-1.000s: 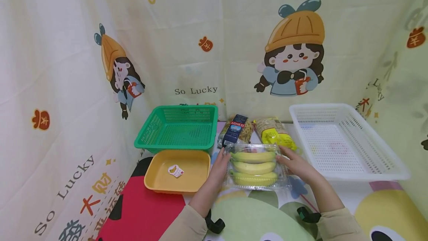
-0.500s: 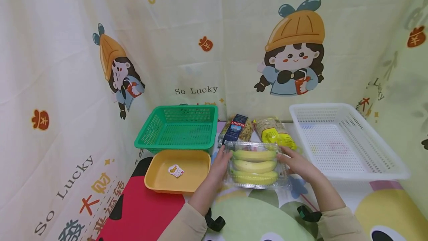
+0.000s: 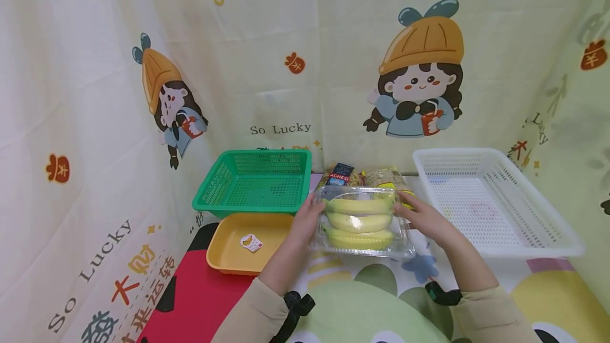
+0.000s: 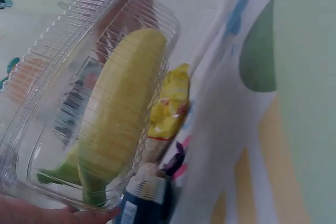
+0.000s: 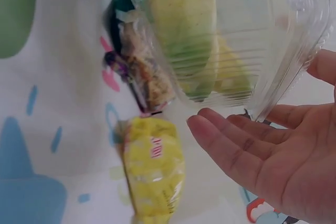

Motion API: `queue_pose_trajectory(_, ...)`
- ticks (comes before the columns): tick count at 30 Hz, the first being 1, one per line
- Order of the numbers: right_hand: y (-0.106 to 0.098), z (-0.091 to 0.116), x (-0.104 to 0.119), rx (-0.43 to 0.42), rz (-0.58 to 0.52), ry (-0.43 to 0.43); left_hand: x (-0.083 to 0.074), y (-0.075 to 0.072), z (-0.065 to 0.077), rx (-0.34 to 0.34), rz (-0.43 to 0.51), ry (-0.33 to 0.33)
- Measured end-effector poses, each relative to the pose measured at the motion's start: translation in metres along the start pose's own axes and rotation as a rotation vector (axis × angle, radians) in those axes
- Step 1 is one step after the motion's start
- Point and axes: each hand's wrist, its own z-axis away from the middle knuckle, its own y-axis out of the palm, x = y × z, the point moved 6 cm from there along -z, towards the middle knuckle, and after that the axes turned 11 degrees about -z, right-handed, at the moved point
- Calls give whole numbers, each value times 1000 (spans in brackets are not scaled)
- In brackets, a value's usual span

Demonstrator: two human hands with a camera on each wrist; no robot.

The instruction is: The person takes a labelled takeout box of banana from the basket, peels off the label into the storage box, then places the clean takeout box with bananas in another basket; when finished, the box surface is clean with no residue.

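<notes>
A clear plastic clamshell box (image 3: 362, 250) with several yellow-green bananas (image 3: 359, 222) in it is held up off the table, tilted, between two hands. My left hand (image 3: 305, 221) grips its left end; in the left wrist view only finger edges (image 4: 63, 216) show at the box's lower corner. On the opposite end, my right hand (image 3: 424, 218) holds the box with the thumb toward the lid rim and the fingers (image 5: 236, 150) under the end wall. Through the clear wall, a banana (image 4: 123, 114) shows large in the left wrist view.
Behind the box lie a pasta bag (image 3: 340, 173) and a yellow-labelled bag (image 3: 386, 176), both partly covered. A green basket (image 3: 252, 208) and a yellow tray (image 3: 224, 266) holding a banana-picture label (image 3: 251, 242) stand left. A white basket (image 3: 534, 250) stands right.
Both hands have raised the banana box and moved it slightly away from me, tilting it toward me. It now covers more of the two bags behind it.
</notes>
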Motion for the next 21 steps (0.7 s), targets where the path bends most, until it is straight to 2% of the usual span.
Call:
queue_pose_trajectory(5, -1, -2, 14, 4, -9, -54, -12, -10, -1, 6, 8, 36)
queue_pose_trajectory(9, 1, -3, 23, 6, -25, -76, -19, -21, -2, 0, -8, 40)
queue_pose_trajectory(12, 3, -4, 28, 13, -50, -92, -22, -28, -3, 1, 38, 38)
queue_pose_trajectory(16, 6, -5, 32, 15, -93, -94, -26, -32, -7, 29, 113, 77)
queue_pose_trajectory(18, 7, -7, 34, 12, -113, -92, -28, -34, -8, 37, 130, 87)
queue_pose_trajectory(21, 9, -10, 34, 10, -145, -79, -28, -37, -9, 24, 134, 69)
